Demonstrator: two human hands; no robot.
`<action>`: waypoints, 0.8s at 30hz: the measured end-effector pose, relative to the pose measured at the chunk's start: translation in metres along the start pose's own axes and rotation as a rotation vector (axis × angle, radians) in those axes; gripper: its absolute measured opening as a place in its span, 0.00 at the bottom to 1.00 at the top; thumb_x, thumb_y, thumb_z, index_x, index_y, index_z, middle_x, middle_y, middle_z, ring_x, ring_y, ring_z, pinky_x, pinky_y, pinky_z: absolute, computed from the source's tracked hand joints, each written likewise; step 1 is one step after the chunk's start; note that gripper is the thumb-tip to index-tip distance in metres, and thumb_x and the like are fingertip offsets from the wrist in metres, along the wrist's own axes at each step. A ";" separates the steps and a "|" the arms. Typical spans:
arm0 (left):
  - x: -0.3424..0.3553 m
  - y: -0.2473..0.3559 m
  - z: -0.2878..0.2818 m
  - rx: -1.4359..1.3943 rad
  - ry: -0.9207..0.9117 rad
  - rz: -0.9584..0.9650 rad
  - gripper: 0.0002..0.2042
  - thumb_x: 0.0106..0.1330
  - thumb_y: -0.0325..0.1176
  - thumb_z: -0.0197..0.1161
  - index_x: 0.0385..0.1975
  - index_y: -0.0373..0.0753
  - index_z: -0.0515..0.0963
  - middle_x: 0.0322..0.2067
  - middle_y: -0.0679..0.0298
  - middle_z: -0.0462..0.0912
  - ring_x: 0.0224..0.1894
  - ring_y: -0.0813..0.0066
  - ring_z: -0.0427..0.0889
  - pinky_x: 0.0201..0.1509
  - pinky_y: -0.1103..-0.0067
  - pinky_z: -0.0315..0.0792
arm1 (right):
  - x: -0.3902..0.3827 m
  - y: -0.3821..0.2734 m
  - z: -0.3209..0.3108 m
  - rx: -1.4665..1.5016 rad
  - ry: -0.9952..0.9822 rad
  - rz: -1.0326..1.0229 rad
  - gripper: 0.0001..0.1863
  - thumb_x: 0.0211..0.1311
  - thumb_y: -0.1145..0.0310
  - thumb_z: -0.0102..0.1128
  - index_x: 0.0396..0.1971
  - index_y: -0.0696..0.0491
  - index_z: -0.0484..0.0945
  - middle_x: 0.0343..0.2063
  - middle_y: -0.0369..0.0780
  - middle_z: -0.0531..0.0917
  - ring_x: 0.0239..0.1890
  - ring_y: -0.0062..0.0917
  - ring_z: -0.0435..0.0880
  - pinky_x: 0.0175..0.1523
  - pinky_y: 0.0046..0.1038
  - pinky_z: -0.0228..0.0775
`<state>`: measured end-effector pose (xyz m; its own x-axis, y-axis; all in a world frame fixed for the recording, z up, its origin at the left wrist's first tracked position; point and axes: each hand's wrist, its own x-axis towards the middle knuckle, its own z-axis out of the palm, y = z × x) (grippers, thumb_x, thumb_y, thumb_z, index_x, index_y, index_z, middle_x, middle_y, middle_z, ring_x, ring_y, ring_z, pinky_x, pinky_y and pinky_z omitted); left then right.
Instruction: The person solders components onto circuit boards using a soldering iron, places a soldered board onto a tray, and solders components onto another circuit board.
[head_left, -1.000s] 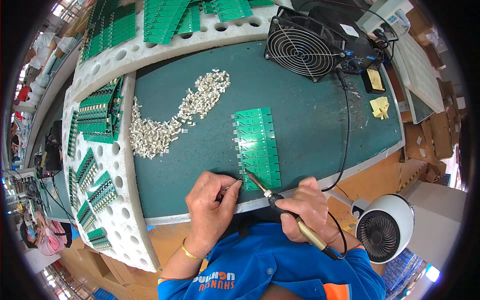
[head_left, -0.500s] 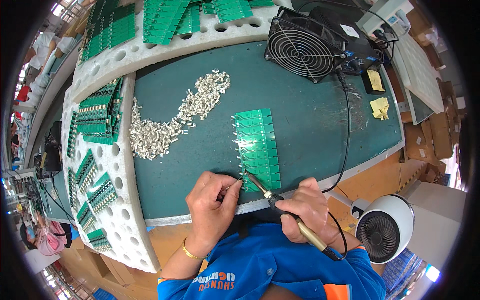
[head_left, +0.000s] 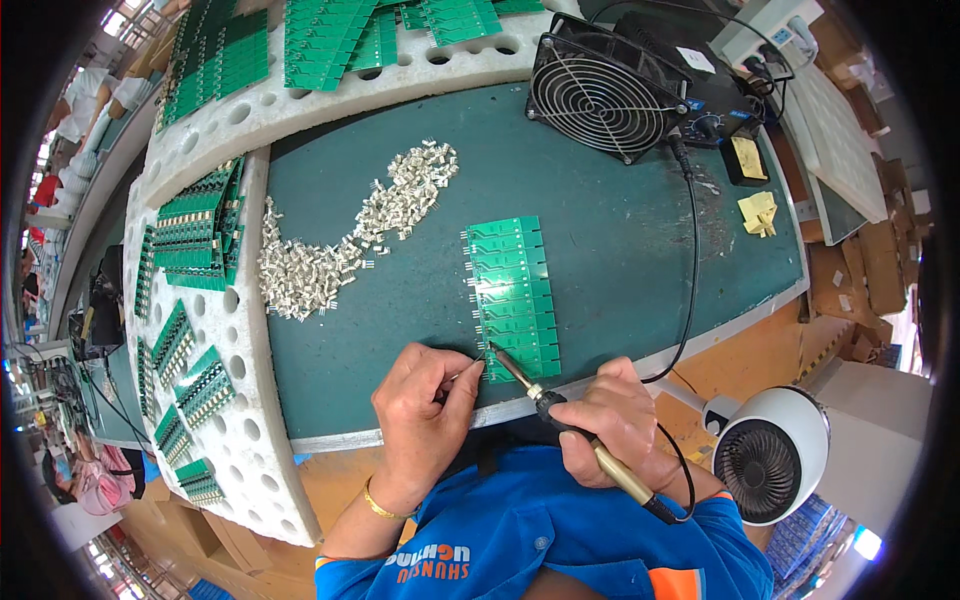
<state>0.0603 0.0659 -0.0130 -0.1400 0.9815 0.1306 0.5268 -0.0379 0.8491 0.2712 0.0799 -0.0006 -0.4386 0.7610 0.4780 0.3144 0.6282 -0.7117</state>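
Observation:
A green circuit board panel (head_left: 514, 295) lies on the dark green mat (head_left: 600, 230) in front of me. My right hand (head_left: 615, 420) grips a soldering iron (head_left: 560, 415), its tip touching the panel's near left corner. My left hand (head_left: 420, 415) pinches a thin solder wire (head_left: 470, 368) and feeds its end to the same spot. A curved heap of small silver metal parts (head_left: 345, 240) lies left of the panel.
White foam trays (head_left: 250, 440) holding more green boards run along the left and back. A black fan (head_left: 598, 92) stands at the back right, a white fan (head_left: 770, 465) below the table edge at right. The iron's cable (head_left: 692, 270) crosses the mat. A yellow sponge (head_left: 758, 212) sits far right.

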 end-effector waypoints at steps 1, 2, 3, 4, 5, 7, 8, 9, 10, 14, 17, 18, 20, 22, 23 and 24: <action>-0.001 0.000 0.000 -0.013 0.002 -0.011 0.05 0.56 0.19 0.71 0.27 0.34 0.80 0.23 0.65 0.75 0.23 0.81 0.74 0.25 0.84 0.68 | 0.000 0.000 0.000 0.000 0.001 0.000 0.12 0.50 0.71 0.67 0.37 0.55 0.80 0.16 0.33 0.78 0.17 0.25 0.75 0.33 0.30 0.62; -0.001 -0.001 0.000 -0.013 0.001 -0.011 0.05 0.56 0.19 0.71 0.27 0.34 0.80 0.23 0.65 0.75 0.23 0.81 0.74 0.25 0.84 0.68 | 0.000 -0.001 0.001 -0.001 0.004 0.001 0.12 0.50 0.71 0.66 0.37 0.55 0.80 0.16 0.33 0.78 0.17 0.25 0.75 0.33 0.30 0.62; -0.001 -0.002 0.000 -0.014 -0.003 0.005 0.05 0.56 0.19 0.71 0.27 0.33 0.80 0.23 0.65 0.75 0.23 0.81 0.74 0.25 0.84 0.68 | -0.001 -0.001 0.001 -0.001 0.007 0.002 0.12 0.50 0.71 0.66 0.37 0.55 0.80 0.17 0.33 0.78 0.17 0.25 0.75 0.34 0.30 0.62; -0.001 -0.003 0.000 -0.016 -0.006 0.020 0.05 0.56 0.19 0.71 0.27 0.33 0.80 0.23 0.65 0.75 0.23 0.81 0.74 0.25 0.84 0.68 | -0.001 -0.001 0.001 -0.001 0.008 0.003 0.12 0.50 0.71 0.66 0.37 0.55 0.80 0.17 0.33 0.78 0.17 0.25 0.75 0.34 0.30 0.62; -0.001 -0.003 0.000 -0.016 -0.008 0.020 0.05 0.56 0.19 0.71 0.27 0.33 0.80 0.23 0.65 0.75 0.23 0.81 0.74 0.25 0.84 0.68 | -0.002 -0.001 0.002 0.002 0.005 -0.005 0.11 0.53 0.71 0.64 0.38 0.55 0.79 0.16 0.33 0.76 0.17 0.26 0.73 0.34 0.31 0.63; -0.002 -0.003 -0.001 -0.002 -0.013 0.038 0.05 0.56 0.19 0.70 0.27 0.33 0.81 0.23 0.65 0.75 0.23 0.81 0.74 0.25 0.84 0.68 | -0.003 -0.002 0.002 0.004 0.003 -0.012 0.10 0.57 0.71 0.61 0.38 0.55 0.78 0.16 0.34 0.74 0.16 0.26 0.71 0.34 0.32 0.63; -0.002 -0.003 -0.001 -0.002 -0.013 0.038 0.05 0.56 0.19 0.70 0.27 0.33 0.81 0.23 0.65 0.75 0.23 0.81 0.74 0.25 0.84 0.68 | -0.002 -0.002 0.002 -0.004 0.000 -0.008 0.11 0.53 0.71 0.64 0.38 0.55 0.79 0.16 0.34 0.76 0.17 0.26 0.74 0.33 0.31 0.63; -0.002 -0.003 0.000 -0.005 -0.009 0.032 0.05 0.56 0.18 0.70 0.27 0.33 0.81 0.23 0.65 0.75 0.23 0.81 0.74 0.25 0.84 0.68 | -0.001 -0.003 0.001 -0.012 -0.003 -0.004 0.13 0.49 0.71 0.66 0.37 0.55 0.80 0.17 0.34 0.79 0.17 0.26 0.76 0.33 0.30 0.62; -0.002 -0.003 0.000 -0.008 -0.005 0.026 0.05 0.56 0.18 0.70 0.27 0.33 0.81 0.23 0.65 0.75 0.23 0.80 0.74 0.25 0.84 0.68 | -0.001 -0.004 0.001 -0.011 -0.002 -0.004 0.13 0.49 0.71 0.66 0.37 0.55 0.80 0.17 0.34 0.79 0.17 0.26 0.76 0.33 0.30 0.62; -0.001 -0.003 -0.001 -0.006 -0.023 0.025 0.05 0.56 0.18 0.70 0.27 0.33 0.81 0.23 0.65 0.75 0.23 0.80 0.75 0.25 0.83 0.68 | -0.002 -0.006 0.001 -0.032 -0.019 -0.011 0.14 0.51 0.69 0.66 0.38 0.55 0.80 0.17 0.34 0.79 0.17 0.26 0.76 0.33 0.30 0.63; -0.001 -0.004 -0.001 0.001 -0.023 0.043 0.05 0.56 0.18 0.70 0.27 0.33 0.81 0.23 0.65 0.75 0.23 0.80 0.75 0.25 0.83 0.69 | -0.003 -0.007 0.001 -0.046 -0.021 -0.016 0.14 0.53 0.67 0.67 0.38 0.55 0.80 0.17 0.33 0.79 0.16 0.25 0.76 0.33 0.29 0.63; -0.001 -0.004 -0.001 0.003 -0.021 0.044 0.05 0.56 0.18 0.70 0.27 0.33 0.81 0.23 0.65 0.75 0.23 0.80 0.74 0.25 0.83 0.68 | -0.003 -0.007 0.001 -0.051 -0.022 -0.019 0.14 0.54 0.66 0.67 0.39 0.55 0.80 0.16 0.33 0.79 0.16 0.25 0.76 0.33 0.29 0.63; -0.001 -0.004 0.000 0.004 -0.018 0.044 0.05 0.56 0.18 0.71 0.27 0.34 0.81 0.23 0.65 0.75 0.23 0.80 0.74 0.25 0.84 0.68 | -0.004 -0.007 0.002 -0.062 -0.022 -0.023 0.14 0.54 0.65 0.67 0.38 0.55 0.80 0.16 0.33 0.79 0.16 0.25 0.76 0.33 0.29 0.63; -0.001 -0.003 -0.001 0.016 -0.025 0.029 0.05 0.56 0.19 0.71 0.27 0.34 0.81 0.23 0.65 0.75 0.23 0.80 0.74 0.25 0.83 0.68 | -0.006 -0.007 0.004 -0.073 -0.023 -0.029 0.14 0.55 0.64 0.68 0.38 0.55 0.80 0.16 0.33 0.79 0.16 0.25 0.75 0.33 0.29 0.62; -0.002 -0.003 -0.001 0.015 -0.026 0.029 0.05 0.56 0.19 0.71 0.27 0.34 0.81 0.23 0.65 0.75 0.23 0.80 0.74 0.25 0.83 0.68 | -0.007 -0.007 0.004 -0.081 -0.025 -0.036 0.14 0.59 0.63 0.65 0.40 0.55 0.78 0.17 0.33 0.78 0.17 0.24 0.74 0.35 0.30 0.63; -0.002 -0.003 -0.001 0.008 -0.024 0.028 0.05 0.56 0.19 0.71 0.27 0.34 0.81 0.23 0.65 0.75 0.23 0.80 0.74 0.25 0.83 0.68 | -0.008 -0.007 0.005 -0.089 -0.028 -0.044 0.14 0.63 0.62 0.63 0.42 0.54 0.77 0.17 0.32 0.77 0.17 0.24 0.73 0.37 0.31 0.64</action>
<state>0.0580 0.0642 -0.0155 -0.1056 0.9842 0.1418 0.5370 -0.0635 0.8412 0.2685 0.0682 -0.0017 -0.4764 0.7282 0.4927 0.3675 0.6740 -0.6408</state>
